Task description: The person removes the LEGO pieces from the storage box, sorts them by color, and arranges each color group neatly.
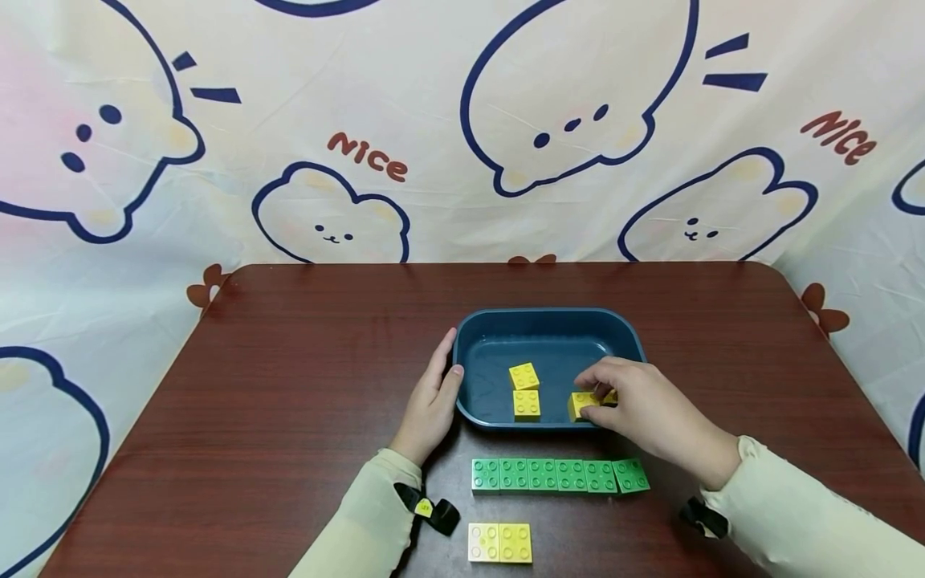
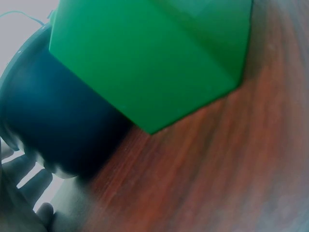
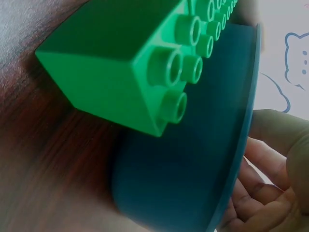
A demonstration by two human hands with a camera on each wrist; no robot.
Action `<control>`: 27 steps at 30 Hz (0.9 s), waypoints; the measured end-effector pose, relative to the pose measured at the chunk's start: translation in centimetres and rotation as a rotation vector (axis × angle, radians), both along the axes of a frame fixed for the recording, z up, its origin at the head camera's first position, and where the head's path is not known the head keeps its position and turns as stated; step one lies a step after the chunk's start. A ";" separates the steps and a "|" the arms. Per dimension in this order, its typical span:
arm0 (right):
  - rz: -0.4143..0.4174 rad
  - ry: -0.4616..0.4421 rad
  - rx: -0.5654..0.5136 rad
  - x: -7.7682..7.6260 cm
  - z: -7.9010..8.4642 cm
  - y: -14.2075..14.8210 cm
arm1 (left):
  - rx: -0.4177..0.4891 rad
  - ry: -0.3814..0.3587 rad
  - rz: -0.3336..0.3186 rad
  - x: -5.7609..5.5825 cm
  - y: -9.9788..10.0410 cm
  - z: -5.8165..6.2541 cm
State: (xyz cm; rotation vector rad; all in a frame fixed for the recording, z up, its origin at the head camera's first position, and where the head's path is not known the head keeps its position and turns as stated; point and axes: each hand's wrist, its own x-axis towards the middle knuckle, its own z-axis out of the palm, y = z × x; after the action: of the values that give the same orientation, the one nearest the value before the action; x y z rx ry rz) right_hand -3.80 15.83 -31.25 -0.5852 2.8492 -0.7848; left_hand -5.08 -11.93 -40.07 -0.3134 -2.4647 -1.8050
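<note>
A dark blue tray [image 1: 549, 321] sits on the table. My left hand [image 1: 429, 405] touches its left side, fingers straight along the outer wall and thumb near the rim. Inside the tray at the front right, my right hand [image 1: 643, 401] pinches a yellow brick [image 1: 578, 405] between thumb and fingers. More yellow shows behind those fingers, mostly hidden. Two other yellow bricks lie in the tray, a turned one [image 1: 523, 376] behind a straight one [image 1: 527, 405]. In the right wrist view the tray wall [image 3: 193, 159] hides the fingertips.
A row of several green bricks [image 1: 542, 475] lies just in front of the tray, its right-end brick slightly turned. Nearer me, two yellow bricks [image 1: 500, 543] stand side by side. A printed cloth [image 1: 433, 96] hangs behind the brown table [image 1: 289, 361].
</note>
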 end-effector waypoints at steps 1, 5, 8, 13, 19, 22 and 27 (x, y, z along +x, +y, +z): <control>0.002 0.000 -0.002 0.0 0.0 0.0 | -0.002 0.000 0.001 0.0 0.0 0.0; 0.007 0.003 -0.004 -0.1 -0.1 0.0 | -0.002 0.004 0.003 0.0 0.0 0.0; 0.007 0.008 -0.011 -0.1 -0.1 -0.1 | 0.001 0.006 0.000 0.0 -0.1 0.0; 0.010 0.017 -0.021 -0.3 -0.3 0.0 | -0.002 0.008 0.001 0.0 -0.1 0.1; 0.010 0.053 0.040 -0.5 -0.4 0.2 | -0.008 0.000 0.004 -0.1 0.0 0.0; 0.017 0.066 0.076 -0.7 -0.4 0.4 | -0.011 -0.003 0.006 0.0 0.0 0.0; 0.030 0.078 0.100 -0.8 -0.7 0.6 | -0.017 -0.007 0.010 0.0 0.0 0.0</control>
State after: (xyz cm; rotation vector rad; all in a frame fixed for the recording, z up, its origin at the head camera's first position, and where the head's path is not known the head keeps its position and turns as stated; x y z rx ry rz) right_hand -4.64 16.46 -31.91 -0.6565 2.9226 -0.6233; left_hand -5.07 -11.94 -40.07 -0.2960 -2.4832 -1.7851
